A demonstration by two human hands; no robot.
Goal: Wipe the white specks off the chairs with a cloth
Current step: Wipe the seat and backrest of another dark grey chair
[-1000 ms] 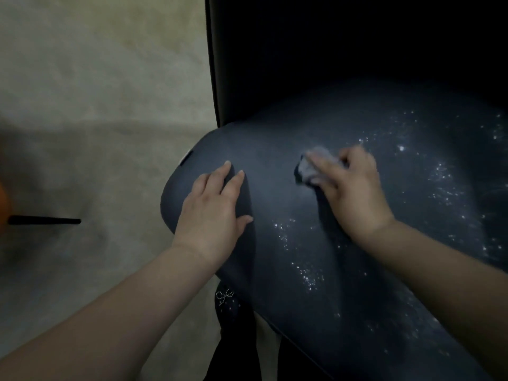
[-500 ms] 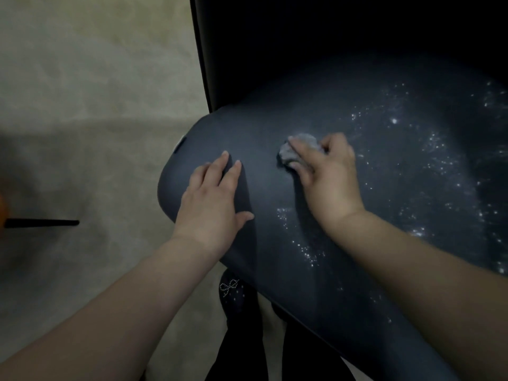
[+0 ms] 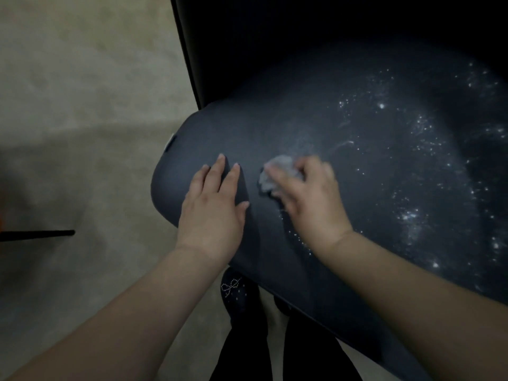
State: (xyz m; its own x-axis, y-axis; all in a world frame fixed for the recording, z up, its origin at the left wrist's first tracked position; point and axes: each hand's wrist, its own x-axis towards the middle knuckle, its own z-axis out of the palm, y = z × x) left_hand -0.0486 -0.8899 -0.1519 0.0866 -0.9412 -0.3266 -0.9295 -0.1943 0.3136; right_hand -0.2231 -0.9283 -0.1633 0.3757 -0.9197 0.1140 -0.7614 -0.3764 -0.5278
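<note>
A dark blue-grey chair seat point(image 3: 357, 166) fills the right of the head view, its black backrest rising behind. White specks point(image 3: 412, 215) are scattered over the seat's right half, and a few lie beside my right wrist. My right hand point(image 3: 310, 199) grips a small crumpled grey cloth point(image 3: 277, 174) and presses it on the seat's left part; the hand is motion-blurred. My left hand point(image 3: 214, 207) lies flat on the seat's left end, fingers straight, a short gap from the cloth.
Pale beige floor point(image 3: 82, 133) spreads to the left. A thin black rod point(image 3: 38, 234) lies low at the left edge. My dark-clad legs and a dark shoe with a sparkly bow point(image 3: 233, 290) show below the seat's front edge.
My right hand has swept the cloth leftward and toward me, closer to my left hand. A faint smeared streak trails behind it. My left hand stays put.
</note>
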